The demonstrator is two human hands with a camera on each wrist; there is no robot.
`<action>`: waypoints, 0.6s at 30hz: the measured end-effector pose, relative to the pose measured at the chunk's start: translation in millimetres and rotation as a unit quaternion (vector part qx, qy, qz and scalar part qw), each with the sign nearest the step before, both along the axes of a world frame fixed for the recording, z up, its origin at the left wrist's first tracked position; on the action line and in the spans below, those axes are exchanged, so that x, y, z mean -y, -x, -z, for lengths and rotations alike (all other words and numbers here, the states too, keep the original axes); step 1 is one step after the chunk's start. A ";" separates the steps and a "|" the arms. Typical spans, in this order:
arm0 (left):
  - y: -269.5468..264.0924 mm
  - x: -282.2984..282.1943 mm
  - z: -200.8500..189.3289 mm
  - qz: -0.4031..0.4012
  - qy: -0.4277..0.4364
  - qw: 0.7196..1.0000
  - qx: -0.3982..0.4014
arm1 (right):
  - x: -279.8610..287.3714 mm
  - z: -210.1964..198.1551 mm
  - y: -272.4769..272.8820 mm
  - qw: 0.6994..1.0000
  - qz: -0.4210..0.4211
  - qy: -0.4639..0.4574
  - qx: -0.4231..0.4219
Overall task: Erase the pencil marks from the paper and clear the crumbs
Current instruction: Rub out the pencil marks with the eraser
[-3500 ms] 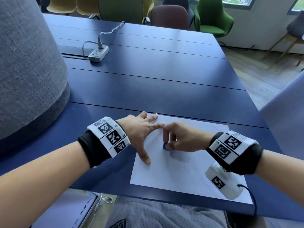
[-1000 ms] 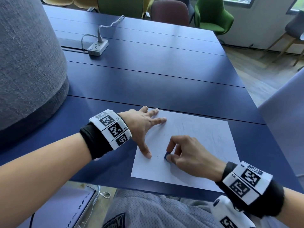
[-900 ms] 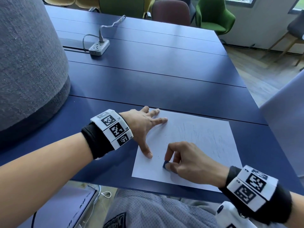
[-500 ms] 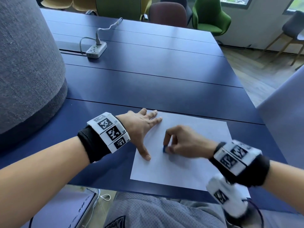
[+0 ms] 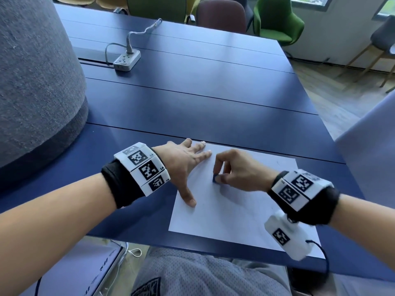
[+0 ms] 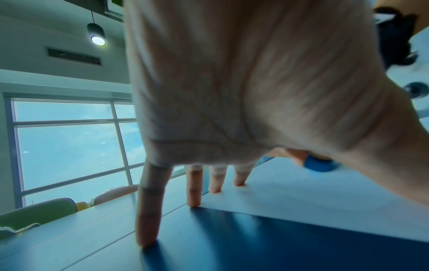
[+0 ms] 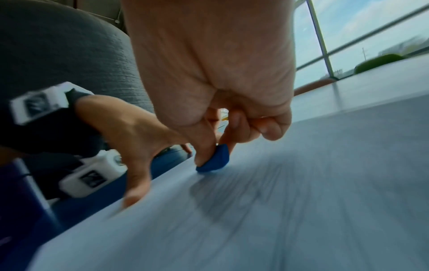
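A white sheet of paper point(image 5: 230, 212) lies on the dark blue table point(image 5: 192, 103) near its front edge. My right hand point(image 5: 237, 171) pinches a small blue eraser point(image 5: 214, 179) between thumb and forefinger and presses it on the sheet's upper left part. The eraser point(image 7: 214, 159) touches the paper point(image 7: 278, 210) in the right wrist view. My left hand point(image 5: 186, 165) lies flat with spread fingers on the sheet's left edge. Its fingertips point(image 6: 214, 189) press on the paper point(image 6: 301, 198) and table. The eraser point(image 6: 318, 165) shows behind the palm. Pencil marks are too faint to tell.
A white power strip point(image 5: 127, 60) with its cable sits at the table's far left. A large grey upholstered form point(image 5: 32, 82) stands against the table's left side. Green and maroon chairs point(image 5: 275, 20) line the far end. A pale panel point(image 5: 369, 167) rises at the right.
My right hand with the eraser moved from the sheet's lower part up toward its top left, close to the left hand's fingers. The left hand stays pressing on the paper.
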State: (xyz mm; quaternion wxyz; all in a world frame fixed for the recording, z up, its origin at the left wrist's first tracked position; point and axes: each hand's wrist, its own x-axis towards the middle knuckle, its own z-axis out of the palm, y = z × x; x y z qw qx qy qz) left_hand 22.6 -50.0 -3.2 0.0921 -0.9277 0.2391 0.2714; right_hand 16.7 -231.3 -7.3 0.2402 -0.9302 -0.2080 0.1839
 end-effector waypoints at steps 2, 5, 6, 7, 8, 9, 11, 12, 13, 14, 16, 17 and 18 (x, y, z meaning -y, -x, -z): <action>0.6 -0.5 -0.6 0.001 -0.001 1.000 0.002 | 0.1 3.6 16.9 0.998 -0.041 0.002 -0.046; 1.0 0.7 -1.1 0.003 -0.001 1.000 0.001 | -0.5 0.5 22.0 0.993 -0.083 0.018 -0.088; 1.0 0.8 -1.3 0.003 -0.003 1.000 0.000 | -1.9 -0.4 14.9 0.996 -0.065 0.019 -0.057; 0.6 1.0 -1.5 0.002 -0.003 1.000 -0.001 | -3.1 -1.7 8.8 0.999 -0.044 0.018 -0.024; 0.5 0.7 -1.6 0.000 -0.002 1.000 -0.002 | -4.7 -1.6 5.7 0.999 -0.029 0.014 -0.004; 0.7 0.4 -1.4 0.000 -0.001 1.000 -0.002 | -4.9 -1.0 7.4 1.000 -0.027 0.008 -0.003; 0.7 -1.1 -0.4 0.004 0.002 1.000 0.005 | -4.4 1.2 21.3 0.996 -0.072 0.004 -0.056; 0.4 -1.8 -0.2 0.005 0.001 1.000 0.006 | -4.9 1.2 29.3 0.991 -0.100 0.011 -0.093; 0.4 -1.6 0.0 0.005 0.000 1.000 0.006 | -5.1 1.2 32.6 0.986 -0.120 0.020 -0.114; 0.5 -1.4 0.4 0.005 -0.002 1.000 0.005 | -6.1 0.1 30.1 0.985 -0.126 0.026 -0.113; 0.3 -0.8 0.7 0.005 -0.004 1.000 0.005 | -9.1 -1.6 11.1 0.993 -0.095 0.027 -0.062; -0.3 -0.6 0.9 0.004 -0.001 1.000 0.005 | -10.0 -1.1 -2.1 0.997 -0.066 0.020 -0.032; -0.3 -1.2 0.9 0.003 0.003 1.000 0.005 | -11.0 -0.2 -15.0 0.999 -0.037 0.009 -0.010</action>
